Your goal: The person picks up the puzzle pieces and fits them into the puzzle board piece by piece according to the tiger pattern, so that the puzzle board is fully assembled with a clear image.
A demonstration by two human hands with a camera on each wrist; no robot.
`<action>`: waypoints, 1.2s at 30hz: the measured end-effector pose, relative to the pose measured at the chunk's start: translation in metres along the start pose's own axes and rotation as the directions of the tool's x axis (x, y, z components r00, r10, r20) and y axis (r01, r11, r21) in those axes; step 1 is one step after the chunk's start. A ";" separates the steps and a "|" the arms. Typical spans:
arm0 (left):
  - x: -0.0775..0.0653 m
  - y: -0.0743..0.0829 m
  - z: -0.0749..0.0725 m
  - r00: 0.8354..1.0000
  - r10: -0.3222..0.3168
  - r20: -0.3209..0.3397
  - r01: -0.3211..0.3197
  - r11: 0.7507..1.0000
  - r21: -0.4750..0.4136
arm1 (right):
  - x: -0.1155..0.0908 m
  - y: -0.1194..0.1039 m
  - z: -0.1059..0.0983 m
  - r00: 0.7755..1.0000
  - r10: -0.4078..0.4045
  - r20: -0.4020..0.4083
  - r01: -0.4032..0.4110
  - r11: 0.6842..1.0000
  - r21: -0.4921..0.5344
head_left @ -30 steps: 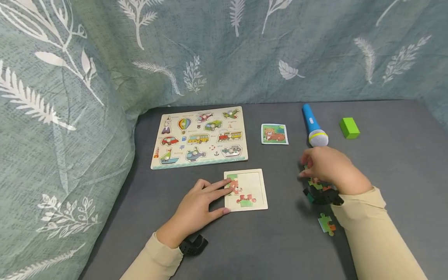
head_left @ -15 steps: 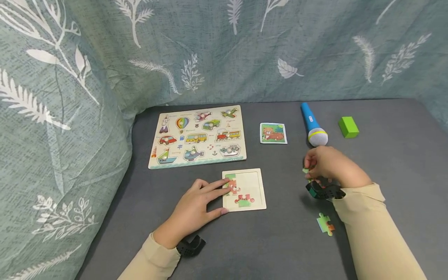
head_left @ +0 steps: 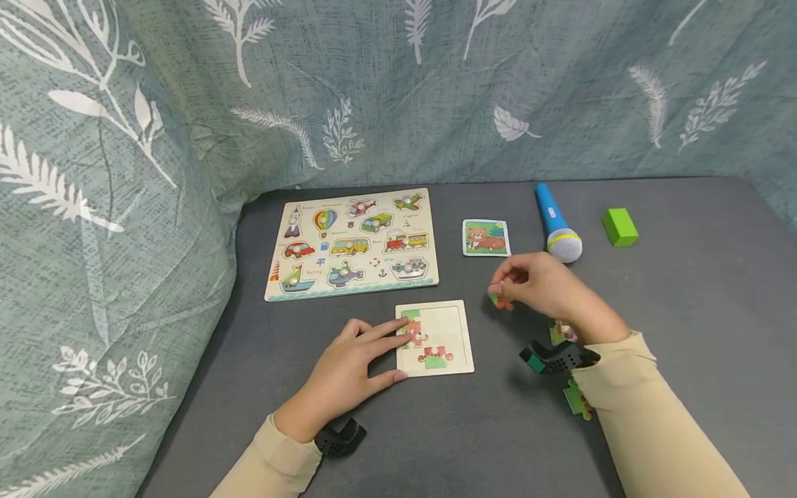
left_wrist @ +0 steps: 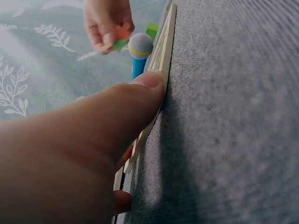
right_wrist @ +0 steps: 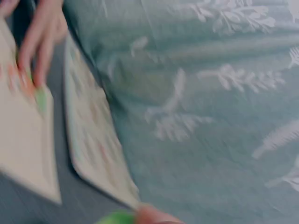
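Note:
A puzzle piece (head_left: pixel 500 299) in green and orange is pinched between the thumb and fingers of my right hand (head_left: pixel 548 287), raised above the table to the right of a square wooden puzzle tray (head_left: pixel 445 325). My left hand (head_left: pixel 345 370) rests on the tray's left edge with fingers extended. Under those fingertips lie joined pieces (head_left: pixel 416 330) showing part of an animal, partly covered. Another piece (head_left: pixel 437 357) sits near the tray's lower edge. In the left wrist view, the left thumb (left_wrist: pixel 149 81) lies along the tray's side.
Loose puzzle pieces (head_left: pixel 562 332) lie by the right wrist, one (head_left: pixel 578 400) partly under the sleeve. Behind are a vehicle peg board (head_left: pixel 355 242), a small picture card (head_left: pixel 486 238), a blue toy microphone (head_left: pixel 559 225) and a green block (head_left: pixel 620 227). A patterned curtain (head_left: pixel 398 90) backs the table.
My right hand has picked a puzzle piece from the pile at the right and carried it left, towards the tray. The left hand has stayed on the tray.

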State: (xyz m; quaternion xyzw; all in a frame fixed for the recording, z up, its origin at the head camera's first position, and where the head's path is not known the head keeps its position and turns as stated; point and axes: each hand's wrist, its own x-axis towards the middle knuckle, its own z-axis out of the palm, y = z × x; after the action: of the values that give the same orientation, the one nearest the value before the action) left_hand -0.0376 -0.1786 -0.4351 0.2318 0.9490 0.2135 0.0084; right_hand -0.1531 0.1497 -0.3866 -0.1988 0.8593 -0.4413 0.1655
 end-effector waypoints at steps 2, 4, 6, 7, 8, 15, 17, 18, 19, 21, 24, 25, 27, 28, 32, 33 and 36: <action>0.000 0.000 0.000 1.000 0.002 -0.001 -0.002 1.000 0.003 | 0.004 -0.002 0.013 0.999 0.002 -0.032 0.000 0.998 0.060; 0.001 0.000 0.000 1.000 0.004 0.000 -0.004 1.000 0.006 | 0.009 -0.002 0.025 0.999 0.011 -0.051 -0.005 0.994 0.110; 0.001 0.000 0.001 1.000 0.006 0.002 -0.006 1.000 0.012 | 0.012 -0.002 0.037 0.999 0.003 -0.045 0.004 0.987 0.159; 0.001 0.000 0.001 1.000 0.007 0.002 -0.007 1.000 0.013 | 0.014 -0.003 0.042 1.000 0.000 -0.030 0.006 0.982 0.188; 0.001 0.000 0.001 1.000 0.008 0.002 -0.008 1.000 0.013 | 0.014 -0.004 0.046 1.000 -0.002 -0.009 0.004 0.976 0.217; 0.000 -0.001 0.001 1.000 0.014 -0.002 -0.014 1.000 0.005 | 0.018 -0.006 0.064 0.997 -0.009 0.078 -0.013 0.961 0.276; 0.000 -0.001 0.001 1.000 0.016 -0.003 -0.016 1.000 0.006 | 0.018 -0.006 0.065 0.999 -0.013 0.041 0.004 0.977 0.213; 0.000 -0.002 0.001 1.000 0.016 -0.003 -0.016 1.000 0.006 | 0.018 -0.006 0.066 1.000 -0.014 0.023 0.009 0.983 0.182; 0.000 -0.002 0.001 1.000 0.016 -0.002 -0.016 1.000 0.005 | 0.018 -0.007 0.067 1.000 -0.014 0.012 0.012 0.985 0.170; 0.000 -0.002 0.001 1.000 0.012 0.001 -0.012 1.000 0.003 | 0.017 -0.008 0.068 1.000 -0.016 -0.007 0.017 0.990 0.140; 0.000 -0.002 0.000 1.000 0.007 0.006 -0.007 1.000 0.002 | 0.017 -0.010 0.071 1.000 -0.018 -0.012 0.019 0.994 0.106; 0.000 -0.002 0.000 1.000 0.007 0.007 -0.007 1.000 0.003 | 0.017 -0.010 0.072 1.000 -0.019 -0.009 0.019 0.995 0.098; 0.000 -0.001 0.000 1.000 0.009 0.005 -0.009 1.000 0.004 | 0.017 -0.010 0.072 1.000 -0.018 -0.002 0.018 0.995 0.096; 0.000 -0.001 0.000 1.000 0.011 0.004 -0.011 1.000 0.004 | 0.017 -0.010 0.072 1.000 -0.017 0.006 0.016 0.994 0.107; 0.000 -0.001 0.000 1.000 0.012 0.003 -0.012 1.000 0.005 | 0.016 -0.009 0.067 0.998 -0.002 0.066 -0.011 0.982 0.186; 0.000 -0.001 0.000 1.000 0.010 0.004 -0.010 1.000 0.004 | 0.016 -0.009 0.066 0.996 -0.001 0.084 -0.015 0.983 0.181; 0.000 0.000 0.000 1.000 0.005 0.005 -0.005 1.000 0.002 | 0.014 -0.008 0.060 0.990 -0.016 0.137 0.001 0.994 0.113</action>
State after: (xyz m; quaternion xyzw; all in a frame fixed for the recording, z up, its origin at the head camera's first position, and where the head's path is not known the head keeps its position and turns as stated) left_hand -0.0376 -0.1791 -0.4351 0.2348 0.9486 0.2121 0.0099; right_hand -0.1365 0.0972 -0.4145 -0.2228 0.8185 -0.4751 0.2336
